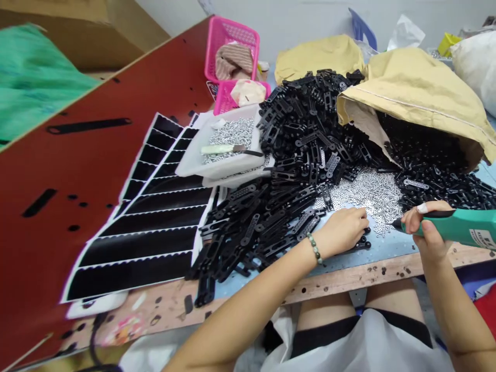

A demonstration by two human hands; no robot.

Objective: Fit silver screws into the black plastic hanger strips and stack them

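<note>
My right hand (428, 232) is wrapped round a green electric screwdriver (461, 226), its dark tip pointing left over the table edge. My left hand (346, 230) is closed, with its fingers bent down at the blue work surface (329, 266). Small black plastic parts (364, 243) show under and beside its fingers, but the grip itself is hidden. Just beyond the left hand lies a spread of small silver screws (374, 196). Left of it spreads a heap of black plastic link pieces (267, 222).
A yellow sack (422, 93) spills black parts at the right. White tubs of screws (220, 160) stand left of the heap, with pink baskets (211, 51) behind. Sheets of black strips (139, 248) lie against a red board (89, 181).
</note>
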